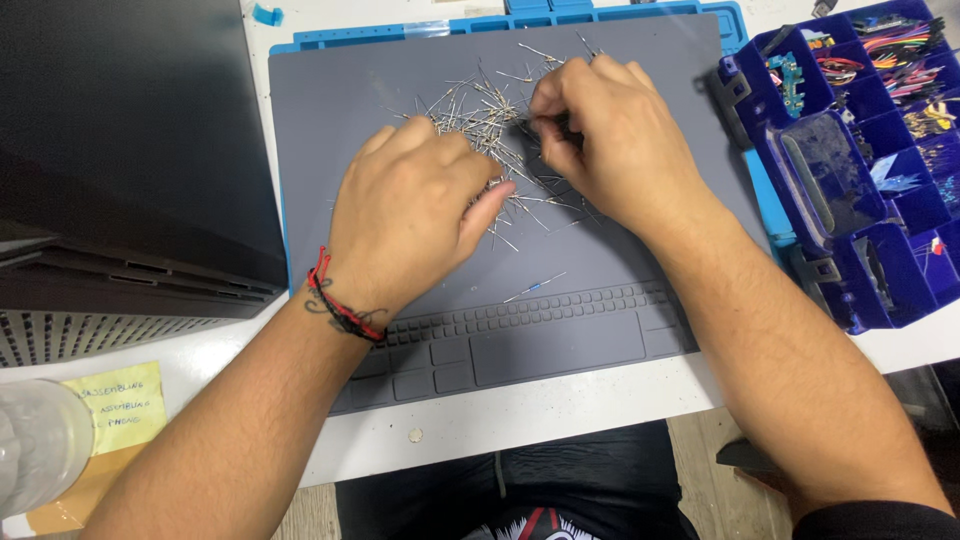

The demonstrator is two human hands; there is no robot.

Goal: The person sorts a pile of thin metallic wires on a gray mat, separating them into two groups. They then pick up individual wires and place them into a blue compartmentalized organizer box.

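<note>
A loose heap of thin wire-legged resistors [478,108] lies on a grey work mat [600,230]. My left hand [410,215], with a red and black cord bracelet at the wrist, rests knuckles-up on the heap's near side, fingers curled into the parts. My right hand [605,135] sits at the heap's right edge, thumb and fingertips pinched together on some of the resistors. One resistor with a blue body [535,288] lies apart, nearer to me on the mat.
A blue compartment box [860,160] with coloured wires and small parts stands open at the right. A black device [120,150] fills the left. A yellow sticky note [120,405] and a clear bottle [35,445] sit at lower left.
</note>
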